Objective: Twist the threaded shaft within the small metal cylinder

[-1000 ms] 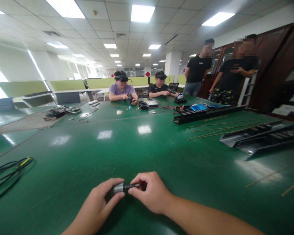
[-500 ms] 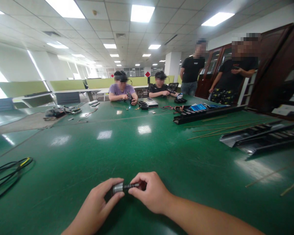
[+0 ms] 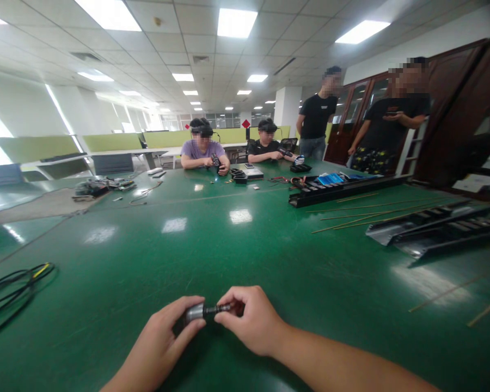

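Low in the middle of the view, my left hand point(image 3: 163, 337) curls its thumb and fingers around a silver metal cylinder point(image 3: 195, 312). A dark, ridged shaft point(image 3: 212, 311) sticks out from the cylinder's right end. On that shaft's far end, the thumb and index finger of my right hand point(image 3: 253, 321) are closed in a pinch. Cylinder and shaft lie in one line, roughly level, above the green tabletop point(image 3: 204, 261). Fingers hide the left side of the cylinder and the shaft's tip.
A coiled black cable point(image 3: 20, 288) lies to the left. At right are metal channels point(image 3: 416, 228), a black rail point(image 3: 343, 189) and thin rods point(image 3: 367, 215). Two people point(image 3: 204, 149) sit across the table with tools; two others point(image 3: 316, 120) stand at the back right.
Both hands stay nearly where they were, still on the cylinder and shaft. The cylinder has shifted very slightly left. The standing people have moved a little.
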`<action>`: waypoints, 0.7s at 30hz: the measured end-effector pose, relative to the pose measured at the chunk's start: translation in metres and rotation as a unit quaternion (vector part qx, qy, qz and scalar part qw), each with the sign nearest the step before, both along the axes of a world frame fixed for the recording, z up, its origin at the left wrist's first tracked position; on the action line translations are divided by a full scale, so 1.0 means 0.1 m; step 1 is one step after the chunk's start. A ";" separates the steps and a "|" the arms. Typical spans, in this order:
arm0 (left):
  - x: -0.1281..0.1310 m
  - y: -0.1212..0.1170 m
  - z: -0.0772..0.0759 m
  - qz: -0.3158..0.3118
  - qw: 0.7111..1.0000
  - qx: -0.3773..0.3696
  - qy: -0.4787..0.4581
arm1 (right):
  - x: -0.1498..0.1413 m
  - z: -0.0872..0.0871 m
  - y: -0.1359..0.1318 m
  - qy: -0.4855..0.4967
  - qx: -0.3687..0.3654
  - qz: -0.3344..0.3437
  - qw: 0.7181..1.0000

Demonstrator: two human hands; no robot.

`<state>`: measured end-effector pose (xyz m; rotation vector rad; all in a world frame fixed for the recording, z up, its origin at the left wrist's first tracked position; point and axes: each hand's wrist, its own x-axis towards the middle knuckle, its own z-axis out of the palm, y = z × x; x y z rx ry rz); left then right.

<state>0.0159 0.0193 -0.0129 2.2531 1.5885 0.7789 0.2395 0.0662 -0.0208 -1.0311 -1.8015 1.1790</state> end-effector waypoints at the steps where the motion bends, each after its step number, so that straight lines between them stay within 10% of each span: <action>1: 0.00 0.00 0.00 0.000 1.000 0.001 0.000 | 0.00 0.00 0.00 -0.001 -0.001 0.000 1.000; 21: -0.02 0.00 0.02 -0.003 1.000 0.004 -0.004 | -0.01 0.02 -0.01 0.010 -0.006 0.002 1.000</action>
